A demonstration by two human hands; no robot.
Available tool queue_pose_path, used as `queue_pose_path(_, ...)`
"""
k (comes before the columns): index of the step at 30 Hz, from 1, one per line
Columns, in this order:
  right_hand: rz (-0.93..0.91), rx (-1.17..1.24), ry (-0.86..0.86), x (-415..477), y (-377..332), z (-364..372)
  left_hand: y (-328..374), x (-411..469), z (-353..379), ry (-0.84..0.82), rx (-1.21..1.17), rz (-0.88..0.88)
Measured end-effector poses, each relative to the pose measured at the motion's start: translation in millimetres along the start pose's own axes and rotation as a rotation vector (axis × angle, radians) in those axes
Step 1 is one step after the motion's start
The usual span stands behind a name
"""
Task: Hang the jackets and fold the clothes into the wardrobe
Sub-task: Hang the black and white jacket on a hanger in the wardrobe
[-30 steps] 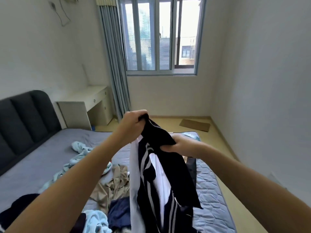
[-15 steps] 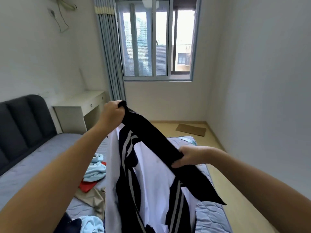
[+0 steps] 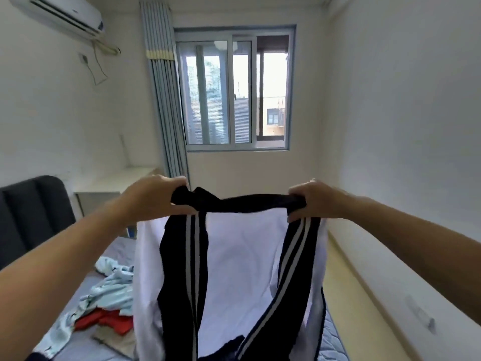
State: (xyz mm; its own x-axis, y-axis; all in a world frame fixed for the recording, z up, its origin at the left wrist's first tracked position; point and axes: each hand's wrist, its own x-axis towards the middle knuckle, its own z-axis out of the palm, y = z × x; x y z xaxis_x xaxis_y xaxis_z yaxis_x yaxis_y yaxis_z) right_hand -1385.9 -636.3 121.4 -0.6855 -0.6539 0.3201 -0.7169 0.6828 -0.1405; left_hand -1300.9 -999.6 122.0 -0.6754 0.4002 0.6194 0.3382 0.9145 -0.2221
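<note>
A white jacket [image 3: 242, 267] with a black collar and black, white-striped sleeves hangs spread out in front of me, above the bed. My left hand [image 3: 153, 196] grips the left end of the black collar. My right hand [image 3: 315, 201] grips the right end. The collar is stretched flat between both hands at chest height. The jacket's lower part runs out of the bottom of the view.
On the grey bed [image 3: 114, 256] lie a light blue garment [image 3: 109, 287], a red one [image 3: 106, 321] and a beige one [image 3: 117, 340]. A dark headboard [image 3: 33, 214] stands at left, a desk [image 3: 109, 188] beyond it. A window [image 3: 234, 95] faces me; bare floor [image 3: 346, 287] runs along the right wall.
My hands have moved apart and level, stretching the collar flat. The jacket has opened out to face me. The view has tilted upward.
</note>
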Motion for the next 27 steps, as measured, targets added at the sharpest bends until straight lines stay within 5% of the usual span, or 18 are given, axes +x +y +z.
queue_pose_path(2, 0.071, -0.249, -0.221, -11, 7, 10, -2, -10, 9, 0.004, 0.148, 0.112)
queue_pose_path(4, 0.155, -0.289, -0.227, -8, 9, 9, -5, -7, 13, 0.02, 0.243, 0.127)
queue_pose_path(9, -0.012, -0.217, 0.438, 6, 22, -34, -28, 30, -21, 0.204, 0.199, -0.16)
queue_pose_path(10, 0.031, -0.215, 0.456, 3, 28, -34, -29, 28, -23, 0.176, 0.17, -0.212)
queue_pose_path(14, 0.219, -0.495, -0.037, -22, 48, 5, -7, 0, 21, -0.336, 0.231, -0.243)
queue_pose_path(18, 0.267, -0.462, -0.009, -21, 56, 0, 2, 4, 28, -0.268, 0.126, -0.346)
queue_pose_path(22, 0.267, -0.27, 0.471, -21, 62, -20, -2, 16, 14, 0.164, 0.012, -0.331)
queue_pose_path(23, 0.287, -0.255, 0.444, -22, 61, -23, 0, 15, 14, 0.156, 0.014, -0.313)
queue_pose_path(26, 0.371, -0.421, 0.026, -28, 57, -14, 18, 5, 24, -0.219, -0.014, -0.349)
queue_pose_path(27, 0.362, -0.398, 0.045, -29, 61, -10, 19, 2, 30, -0.216, -0.046, -0.38)
